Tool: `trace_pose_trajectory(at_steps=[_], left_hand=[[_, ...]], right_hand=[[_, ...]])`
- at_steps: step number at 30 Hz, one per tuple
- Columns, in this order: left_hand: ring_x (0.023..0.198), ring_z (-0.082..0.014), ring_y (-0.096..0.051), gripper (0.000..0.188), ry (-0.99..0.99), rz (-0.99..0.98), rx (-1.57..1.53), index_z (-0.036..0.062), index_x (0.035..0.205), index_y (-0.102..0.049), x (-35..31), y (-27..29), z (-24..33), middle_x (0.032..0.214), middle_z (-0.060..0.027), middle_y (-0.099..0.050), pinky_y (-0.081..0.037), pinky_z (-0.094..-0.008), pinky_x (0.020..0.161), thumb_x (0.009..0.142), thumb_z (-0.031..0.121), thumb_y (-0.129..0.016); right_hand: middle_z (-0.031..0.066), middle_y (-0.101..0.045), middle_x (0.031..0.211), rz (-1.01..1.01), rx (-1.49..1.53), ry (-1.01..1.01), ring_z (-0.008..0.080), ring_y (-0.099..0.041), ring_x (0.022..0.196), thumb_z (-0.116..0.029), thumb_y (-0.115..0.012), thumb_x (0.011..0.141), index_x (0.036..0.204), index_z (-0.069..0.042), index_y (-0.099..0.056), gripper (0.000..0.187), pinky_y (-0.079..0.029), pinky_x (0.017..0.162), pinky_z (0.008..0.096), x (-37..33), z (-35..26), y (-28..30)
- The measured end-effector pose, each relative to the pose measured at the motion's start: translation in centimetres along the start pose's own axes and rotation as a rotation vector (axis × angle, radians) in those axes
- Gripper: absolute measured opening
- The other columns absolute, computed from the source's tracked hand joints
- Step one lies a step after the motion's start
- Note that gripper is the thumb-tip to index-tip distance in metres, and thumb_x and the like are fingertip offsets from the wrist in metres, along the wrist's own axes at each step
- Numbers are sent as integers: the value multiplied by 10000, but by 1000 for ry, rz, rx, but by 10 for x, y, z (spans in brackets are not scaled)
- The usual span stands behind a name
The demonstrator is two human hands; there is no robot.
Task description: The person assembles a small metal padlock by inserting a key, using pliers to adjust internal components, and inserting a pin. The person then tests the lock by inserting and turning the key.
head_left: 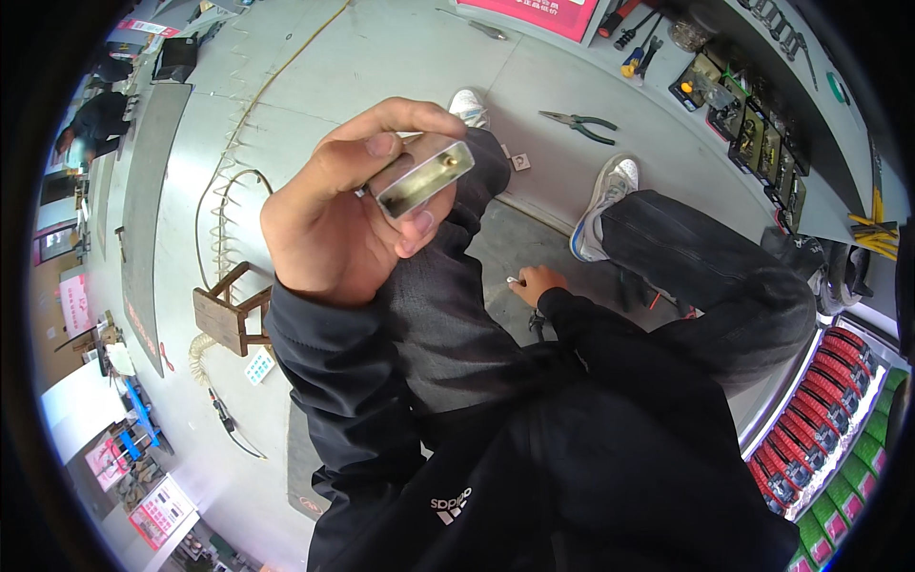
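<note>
My left hand (319,214) is raised in front of me, closed around a small rectangular metal housing (426,179). Its silvery rim faces me, and a hollow with a yellowish sheen shows inside, with a small hole or stud near one end. Thumb and fingers grip it by its sides. Lower down, between my knees, is my right hand (541,284), small in the picture. Its fingers are pinched together at a tiny whitish piece (513,280) whose kind I cannot make out.
Pliers (579,124) lie on the floor beyond my shoes. A small wooden stool (229,310) and a coiled air hose (224,205) are at left. To the right stand a shelf with black parts trays (748,133) and a rack of red coiled goods (810,415). Another person (95,124) bends at far left.
</note>
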State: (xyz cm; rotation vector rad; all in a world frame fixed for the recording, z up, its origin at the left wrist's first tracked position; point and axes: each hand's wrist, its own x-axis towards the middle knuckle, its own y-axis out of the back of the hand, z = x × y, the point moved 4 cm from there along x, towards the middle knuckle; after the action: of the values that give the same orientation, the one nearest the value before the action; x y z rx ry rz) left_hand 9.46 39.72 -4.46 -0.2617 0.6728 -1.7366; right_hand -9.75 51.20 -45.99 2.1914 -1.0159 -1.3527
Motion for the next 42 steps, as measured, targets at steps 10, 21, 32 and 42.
trace_pose_trajectory(at_steps=[10,21,32,42], left_hand=[[563,-133,-422,354,14,-130,-140,-72,1100,-545,0,0,-3,619,-20,-443,-301,-233,410,901,202,-440],[536,-137,-370,315,-6,-228,-180,-56,1042,-564,7,-2,-4,604,-46,-445,-315,-252,447,863,160,-420],[537,-145,-426,349,-58,67,105,-82,1045,-583,0,-7,-5,655,-93,-505,-306,-252,492,857,177,-443],[592,-120,-464,381,-23,63,195,-117,1117,-609,7,-8,-10,702,-54,-558,-386,-248,555,873,142,-473]], right_hand=[[89,-726,870,197,12,-108,327,-693,859,-323,-708,816,869,-142,-704,189,-548,742,458,22,16,37],[112,-715,867,294,-9,-236,334,-681,899,-271,-700,811,871,-129,-693,154,-540,759,477,29,54,41],[-46,-540,659,825,1039,386,10,-444,615,-48,-717,875,854,8,-615,118,-372,561,192,-69,-113,255],[-4,-536,635,854,797,944,33,-380,515,100,-725,762,890,34,-693,148,-281,497,208,-183,-208,332]])
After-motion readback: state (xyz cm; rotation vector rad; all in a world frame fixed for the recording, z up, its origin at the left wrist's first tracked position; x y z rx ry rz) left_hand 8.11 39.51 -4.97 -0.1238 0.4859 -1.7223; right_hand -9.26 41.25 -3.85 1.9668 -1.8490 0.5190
